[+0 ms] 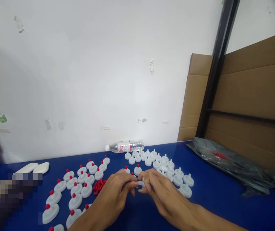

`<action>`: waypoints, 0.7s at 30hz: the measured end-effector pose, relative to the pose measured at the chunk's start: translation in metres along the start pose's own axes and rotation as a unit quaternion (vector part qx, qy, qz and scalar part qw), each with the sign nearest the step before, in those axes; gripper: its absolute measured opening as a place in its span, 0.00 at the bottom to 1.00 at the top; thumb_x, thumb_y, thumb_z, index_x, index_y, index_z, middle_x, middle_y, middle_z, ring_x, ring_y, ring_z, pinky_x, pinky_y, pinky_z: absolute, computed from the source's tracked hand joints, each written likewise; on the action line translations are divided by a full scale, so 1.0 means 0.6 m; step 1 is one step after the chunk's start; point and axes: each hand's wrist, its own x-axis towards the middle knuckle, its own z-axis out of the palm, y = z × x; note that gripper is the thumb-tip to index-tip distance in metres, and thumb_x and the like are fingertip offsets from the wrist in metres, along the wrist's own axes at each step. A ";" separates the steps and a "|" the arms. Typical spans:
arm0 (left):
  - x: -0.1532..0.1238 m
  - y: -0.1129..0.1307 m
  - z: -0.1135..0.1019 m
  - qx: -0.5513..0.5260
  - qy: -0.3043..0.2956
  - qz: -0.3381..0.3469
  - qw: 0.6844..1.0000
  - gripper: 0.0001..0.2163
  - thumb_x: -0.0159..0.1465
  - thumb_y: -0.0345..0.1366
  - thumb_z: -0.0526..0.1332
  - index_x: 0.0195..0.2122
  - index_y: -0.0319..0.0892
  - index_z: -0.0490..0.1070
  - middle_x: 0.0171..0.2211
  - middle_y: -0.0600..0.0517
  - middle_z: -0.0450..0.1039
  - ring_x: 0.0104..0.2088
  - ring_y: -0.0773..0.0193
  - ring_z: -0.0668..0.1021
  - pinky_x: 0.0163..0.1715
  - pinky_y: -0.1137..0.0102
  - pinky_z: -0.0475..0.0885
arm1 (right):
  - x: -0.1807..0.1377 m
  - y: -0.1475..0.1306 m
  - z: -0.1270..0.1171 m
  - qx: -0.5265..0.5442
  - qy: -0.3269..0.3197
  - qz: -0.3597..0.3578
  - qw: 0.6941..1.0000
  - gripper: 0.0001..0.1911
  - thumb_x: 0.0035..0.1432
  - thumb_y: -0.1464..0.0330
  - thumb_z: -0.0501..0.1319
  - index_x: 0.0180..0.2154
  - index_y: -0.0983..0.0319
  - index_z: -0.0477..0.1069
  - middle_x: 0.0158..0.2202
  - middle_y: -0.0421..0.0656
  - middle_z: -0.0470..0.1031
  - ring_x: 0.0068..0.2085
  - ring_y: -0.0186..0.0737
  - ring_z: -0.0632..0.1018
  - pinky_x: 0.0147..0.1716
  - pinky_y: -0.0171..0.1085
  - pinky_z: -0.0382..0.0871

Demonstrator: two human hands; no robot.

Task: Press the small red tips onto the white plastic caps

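Note:
My right hand [158, 184] is closed around a white plastic nozzle cap [140, 183], its spout pointing left. At the spout's tip, my left hand [119, 187] pinches thumb and fingers together; whatever lies between them is hidden. Beside my left wrist is a pile of small red caps [99, 186]. Further left stand several white nozzle caps with red tips [75, 201], in loose rows. Behind and right of my right hand, several white nozzle caps with bare spouts [148, 161] stand close together. A few red-tipped ones [137, 170] sit just beyond my fingers.
A clear plastic bottle [125, 146] lies against the wall on the blue table [214, 205]. Two white rounded objects [41, 168] rest at the left. To the right are a grey plastic bag [233, 166], cardboard [196, 96] and a dark metal post [215, 70].

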 end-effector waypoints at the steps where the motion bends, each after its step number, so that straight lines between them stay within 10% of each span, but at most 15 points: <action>1: -0.001 0.005 -0.002 -0.011 -0.003 -0.009 1.000 0.18 0.74 0.41 0.52 0.30 0.44 0.76 0.31 0.51 0.77 0.34 0.61 0.77 0.37 0.68 0.67 | -0.001 0.000 0.001 0.000 0.000 -0.001 1.000 0.08 0.72 0.74 0.47 0.39 0.56 0.57 0.45 0.45 0.72 0.46 0.39 0.76 0.46 0.38 0.76; 13: 0.004 0.005 -0.008 -0.049 -0.030 -0.046 0.997 0.22 0.73 0.46 0.52 0.26 0.42 0.75 0.26 0.52 0.76 0.30 0.63 0.77 0.33 0.70 0.66 | -0.006 0.013 0.012 -0.128 -0.007 -0.090 0.988 0.12 0.69 0.80 0.46 0.40 0.58 0.60 0.39 0.45 0.72 0.51 0.42 0.74 0.46 0.37 0.74; 18: 0.008 -0.003 -0.017 0.019 0.032 -0.028 0.999 0.18 0.72 0.50 0.54 0.38 0.46 0.77 0.32 0.53 0.78 0.30 0.62 0.76 0.30 0.70 0.68 | 0.017 -0.002 -0.003 -0.156 -0.023 -0.066 0.985 0.02 0.73 0.70 0.55 0.42 0.59 0.64 0.42 0.43 0.77 0.47 0.38 0.77 0.51 0.37 0.72; 21: 0.008 -0.003 -0.026 0.098 0.078 0.043 0.991 0.15 0.72 0.48 0.54 0.38 0.46 0.76 0.32 0.53 0.77 0.29 0.62 0.75 0.29 0.70 0.69 | 0.026 -0.009 -0.026 -0.196 -0.011 -0.047 0.979 0.11 0.73 0.60 0.59 0.51 0.59 0.66 0.55 0.46 0.76 0.62 0.40 0.72 0.62 0.41 0.63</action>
